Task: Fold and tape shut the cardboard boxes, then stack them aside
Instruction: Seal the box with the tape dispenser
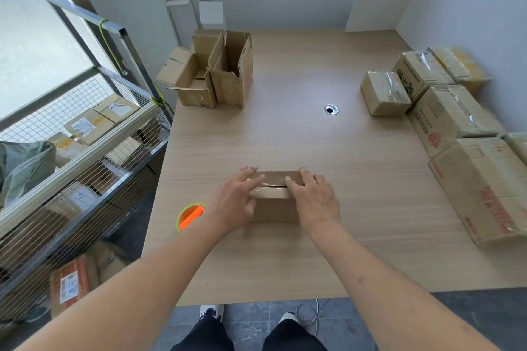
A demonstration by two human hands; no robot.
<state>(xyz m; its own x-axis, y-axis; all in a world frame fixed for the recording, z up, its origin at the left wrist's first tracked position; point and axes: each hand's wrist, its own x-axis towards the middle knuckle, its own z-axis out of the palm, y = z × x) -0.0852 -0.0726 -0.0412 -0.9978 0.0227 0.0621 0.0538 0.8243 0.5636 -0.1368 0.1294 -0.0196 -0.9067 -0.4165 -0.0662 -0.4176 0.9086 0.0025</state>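
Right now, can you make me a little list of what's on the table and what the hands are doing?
being worked on: small cardboard box, flaps folded down, clear tape across the seam
left hand: fingers flat on the box top
right hand: fingers pressing the box top
tape roll: on the table, beside the left wrist
open boxes: far left corner, not yet folded
taped boxes: grouped along the right edge

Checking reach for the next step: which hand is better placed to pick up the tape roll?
Likely the left hand: the tape roll lies on the table just beside its wrist. The right hand is on the far side of the small box.
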